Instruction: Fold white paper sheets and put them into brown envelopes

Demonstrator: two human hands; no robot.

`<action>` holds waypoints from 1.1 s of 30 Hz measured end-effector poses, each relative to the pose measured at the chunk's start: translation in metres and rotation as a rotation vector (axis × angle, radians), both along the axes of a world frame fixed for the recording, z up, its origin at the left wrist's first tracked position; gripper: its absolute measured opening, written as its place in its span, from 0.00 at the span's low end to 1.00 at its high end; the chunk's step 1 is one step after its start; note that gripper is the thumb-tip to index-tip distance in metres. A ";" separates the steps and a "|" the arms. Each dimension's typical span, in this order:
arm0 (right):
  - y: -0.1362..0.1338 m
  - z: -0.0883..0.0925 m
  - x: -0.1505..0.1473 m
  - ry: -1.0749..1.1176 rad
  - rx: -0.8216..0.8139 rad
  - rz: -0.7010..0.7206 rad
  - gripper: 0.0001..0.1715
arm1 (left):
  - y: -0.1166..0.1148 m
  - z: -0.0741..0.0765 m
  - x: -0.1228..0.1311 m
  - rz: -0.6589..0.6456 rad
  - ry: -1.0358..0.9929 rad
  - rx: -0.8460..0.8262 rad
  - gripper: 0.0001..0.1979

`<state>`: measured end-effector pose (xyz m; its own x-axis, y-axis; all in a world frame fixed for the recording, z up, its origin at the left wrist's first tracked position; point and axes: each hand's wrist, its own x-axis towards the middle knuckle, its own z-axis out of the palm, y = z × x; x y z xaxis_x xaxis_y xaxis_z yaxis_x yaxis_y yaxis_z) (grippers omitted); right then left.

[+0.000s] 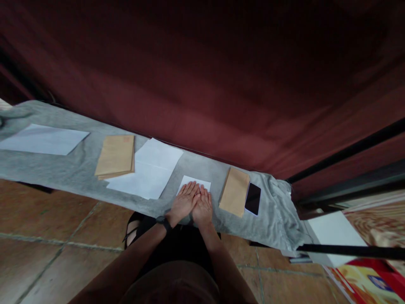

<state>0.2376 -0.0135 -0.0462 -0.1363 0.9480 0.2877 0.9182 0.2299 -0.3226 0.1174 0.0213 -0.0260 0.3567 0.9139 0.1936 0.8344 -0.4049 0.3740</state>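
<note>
My left hand (185, 201) and my right hand (203, 205) lie flat, side by side, fingers stretched out, pressing on a small folded white paper (196, 183). The paper rests on a grey cloth (79, 177) that covers a long low surface. A dark watch sits on my left wrist. Just right of my hands lies a brown envelope (234, 192), and beside it a black phone (253, 198). Both hands hold nothing.
To the left lie a large white sheet (152, 169), a stack of brown envelopes (116, 156) and another white sheet (44, 139). A dark red curtain hangs behind. The floor is terracotta tile. A white board (335, 232) and a colourful box (367, 283) sit at the right.
</note>
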 end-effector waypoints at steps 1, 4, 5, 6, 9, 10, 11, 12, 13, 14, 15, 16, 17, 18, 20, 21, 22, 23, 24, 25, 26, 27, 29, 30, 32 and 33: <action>0.000 0.000 0.000 0.005 0.004 -0.013 0.31 | -0.001 -0.004 0.001 -0.002 0.004 -0.019 0.29; -0.002 -0.002 0.001 0.023 0.041 -0.087 0.30 | -0.002 -0.010 -0.003 0.027 0.023 -0.023 0.31; -0.003 -0.003 0.003 0.031 0.051 -0.107 0.30 | -0.002 -0.011 -0.006 0.043 0.026 -0.012 0.31; -0.004 -0.004 0.005 0.040 0.055 -0.122 0.30 | -0.002 -0.012 -0.009 0.064 0.028 -0.003 0.31; -0.009 -0.007 0.013 0.064 0.050 -0.140 0.31 | -0.001 -0.011 -0.015 0.131 0.030 0.008 0.31; -0.010 -0.008 0.015 0.066 0.050 -0.144 0.30 | -0.001 -0.011 -0.016 0.144 0.031 0.008 0.32; -0.011 -0.008 0.016 0.066 0.052 -0.151 0.30 | -0.001 -0.011 -0.017 0.151 0.031 0.008 0.32; -0.011 -0.007 0.016 0.067 0.054 -0.163 0.30 | -0.001 -0.011 -0.017 0.155 0.032 0.009 0.32; -0.010 -0.006 0.015 0.067 0.054 -0.178 0.30 | -0.001 -0.011 -0.017 0.154 0.034 0.011 0.32; -0.007 -0.004 0.012 0.066 0.049 -0.188 0.30 | -0.001 -0.011 -0.017 0.152 0.038 0.015 0.32; -0.003 -0.002 0.009 0.065 0.042 -0.187 0.29 | -0.001 -0.011 -0.017 0.149 0.045 0.018 0.32; 0.002 0.000 0.005 0.063 0.031 -0.178 0.29 | -0.001 -0.010 -0.017 0.142 0.055 0.019 0.31; 0.007 0.002 0.001 0.058 0.018 -0.147 0.29 | -0.001 -0.010 -0.017 0.135 0.066 0.019 0.31; 0.012 0.004 -0.003 0.054 0.006 -0.108 0.28 | -0.001 -0.010 -0.017 0.129 0.075 0.019 0.30; 0.020 0.004 -0.007 0.040 -0.002 -0.061 0.28 | -0.001 -0.010 -0.018 0.121 0.083 0.023 0.30; 0.022 0.002 -0.006 0.034 0.005 -0.052 0.28 | -0.001 -0.010 -0.018 0.124 0.081 0.028 0.30; 0.023 0.000 -0.004 0.030 0.017 -0.056 0.29 | -0.002 -0.010 -0.018 0.131 0.079 0.033 0.30; 0.022 -0.002 0.000 0.026 0.033 -0.066 0.29 | -0.002 -0.011 -0.019 0.138 0.078 0.038 0.30; 0.020 -0.005 0.005 0.022 0.050 -0.078 0.30 | -0.002 -0.011 -0.020 0.145 0.078 0.041 0.30; 0.016 -0.007 0.011 0.017 0.067 -0.088 0.31 | -0.002 -0.011 -0.021 0.155 0.079 0.040 0.30; 0.012 -0.009 0.016 0.011 0.083 -0.094 0.31 | -0.003 -0.011 -0.021 0.166 0.081 0.037 0.31; 0.008 -0.010 0.021 0.003 0.096 -0.093 0.31 | -0.004 -0.010 -0.021 0.179 0.082 0.032 0.31; 0.000 -0.011 0.028 -0.019 0.113 -0.086 0.32 | -0.005 -0.007 -0.018 0.222 0.084 0.027 0.31; -0.003 -0.012 0.030 -0.031 0.114 -0.085 0.32 | -0.006 -0.005 -0.013 0.242 0.086 0.026 0.31; -0.007 -0.011 0.032 -0.059 0.100 -0.088 0.32 | -0.006 0.000 0.001 0.239 0.085 0.021 0.31; -0.009 -0.011 0.033 -0.073 0.089 -0.087 0.32 | -0.005 0.003 0.010 0.203 0.080 0.013 0.30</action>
<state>0.2702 -0.0220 -0.0573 -0.0785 0.9284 0.3632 0.9562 0.1731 -0.2359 0.1274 0.0158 -0.0234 0.1801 0.9663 0.1840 0.9262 -0.2296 0.2991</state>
